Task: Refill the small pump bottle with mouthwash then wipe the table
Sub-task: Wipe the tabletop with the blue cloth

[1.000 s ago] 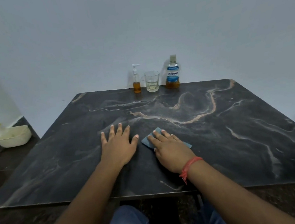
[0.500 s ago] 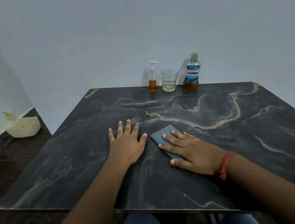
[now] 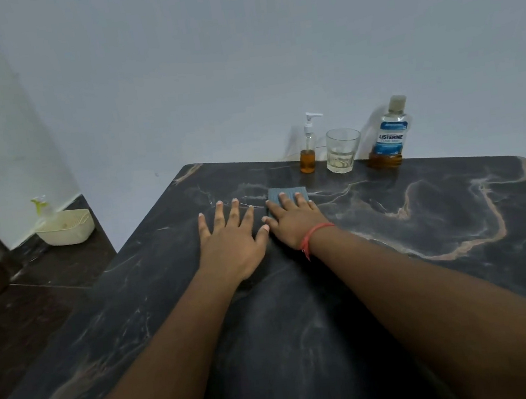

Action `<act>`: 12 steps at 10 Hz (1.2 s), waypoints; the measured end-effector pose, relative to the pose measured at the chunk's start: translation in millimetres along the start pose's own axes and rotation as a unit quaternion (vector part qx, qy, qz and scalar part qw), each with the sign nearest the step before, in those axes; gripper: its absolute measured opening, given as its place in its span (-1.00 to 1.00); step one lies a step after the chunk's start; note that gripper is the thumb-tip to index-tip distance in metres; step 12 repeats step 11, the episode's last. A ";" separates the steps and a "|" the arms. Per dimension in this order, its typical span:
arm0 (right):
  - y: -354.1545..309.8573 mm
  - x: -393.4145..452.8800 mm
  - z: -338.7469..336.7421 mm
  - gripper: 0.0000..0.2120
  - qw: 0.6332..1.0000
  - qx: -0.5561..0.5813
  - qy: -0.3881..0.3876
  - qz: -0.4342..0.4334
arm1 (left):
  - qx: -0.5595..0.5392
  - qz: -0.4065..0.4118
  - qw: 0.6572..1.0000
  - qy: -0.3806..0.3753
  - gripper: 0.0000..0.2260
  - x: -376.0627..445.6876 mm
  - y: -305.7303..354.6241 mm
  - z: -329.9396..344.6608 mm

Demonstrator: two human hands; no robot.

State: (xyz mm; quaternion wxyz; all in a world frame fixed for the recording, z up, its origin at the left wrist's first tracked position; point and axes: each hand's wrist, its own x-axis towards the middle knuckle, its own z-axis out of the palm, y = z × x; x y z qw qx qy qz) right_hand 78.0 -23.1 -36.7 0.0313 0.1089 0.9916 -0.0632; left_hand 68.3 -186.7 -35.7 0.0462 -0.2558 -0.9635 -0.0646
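A small pump bottle point(image 3: 308, 154) with amber liquid in its lower part stands at the far edge of the dark marble table point(image 3: 424, 246). Right of it stand a clear glass point(image 3: 342, 151) and a mouthwash bottle point(image 3: 390, 134) with a blue label. My right hand point(image 3: 293, 217) presses flat on a blue-grey cloth point(image 3: 287, 193), just in front of the pump bottle. My left hand point(image 3: 229, 236) rests flat on the table beside it, fingers spread, holding nothing.
A cream plastic basket point(image 3: 68, 226) with a spray bottle point(image 3: 41, 208) sits on the dark floor at the left by the wall. The table's left edge runs diagonally; a plain wall stands close behind the bottles.
My right hand has pushed the cloth away from me toward the far edge near the pump bottle. My left hand has also slid forward. The view has shifted left and closer.
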 end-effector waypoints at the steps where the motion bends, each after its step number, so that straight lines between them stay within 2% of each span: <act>1: -6.3 46.8 -1.1 -0.38 1.000 -0.004 0.004 0.025 | -0.020 -0.016 1.000 0.015 -0.42 6.8 -6.9 8.1; 3: 0.0 119.8 -7.3 -0.35 0.999 0.006 -0.001 0.051 | -0.050 -0.016 0.998 0.045 -0.42 8.7 -7.6 17.9; 6: 5.0 151.4 -9.5 -0.34 0.998 -0.003 0.005 0.057 | -0.058 -0.008 0.997 0.044 -0.41 7.1 -7.6 18.7; 8: 1.1 143.7 -19.7 -0.28 0.998 -0.005 -0.016 0.068 | -0.066 -0.003 0.997 0.044 -0.41 6.6 -8.2 17.5; 9: 1.4 131.7 -22.8 -0.24 0.998 -0.009 0.001 0.060 | -0.067 -0.002 0.997 0.042 -0.41 6.0 -8.0 15.8; 11: 6.0 71.3 -12.0 -0.27 0.999 -0.013 0.041 -0.016 | -0.057 -0.003 0.997 0.043 -0.40 5.1 -5.0 13.8; 12: 6.0 71.3 -12.0 -0.27 0.999 -0.013 0.041 -0.016 | -0.057 -0.003 0.997 0.043 -0.40 5.1 -5.0 13.8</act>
